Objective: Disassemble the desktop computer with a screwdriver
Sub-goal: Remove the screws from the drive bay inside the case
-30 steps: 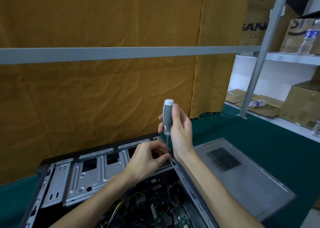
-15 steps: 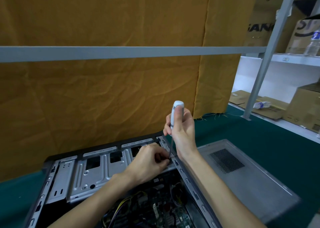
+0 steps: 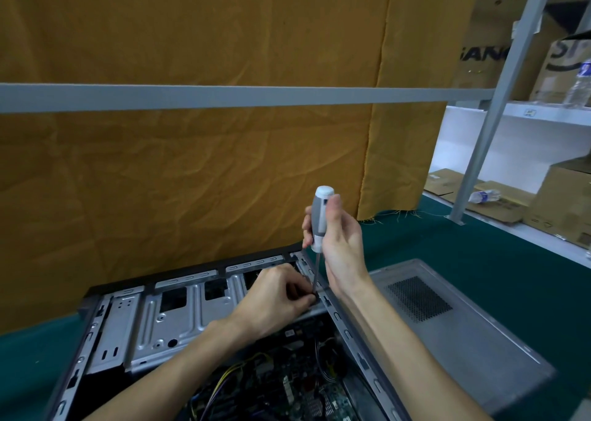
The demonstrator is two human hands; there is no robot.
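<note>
A right hand (image 3: 340,244) grips an upright screwdriver (image 3: 319,220) over the open desktop computer (image 3: 179,318) on the green table (image 3: 479,260); the left hand (image 3: 278,296) pinches its shaft near the tip.

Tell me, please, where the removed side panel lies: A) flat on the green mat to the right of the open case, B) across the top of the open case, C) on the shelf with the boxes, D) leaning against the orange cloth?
A: the grey vented panel lies flat on the green mat, right of the case.
</note>
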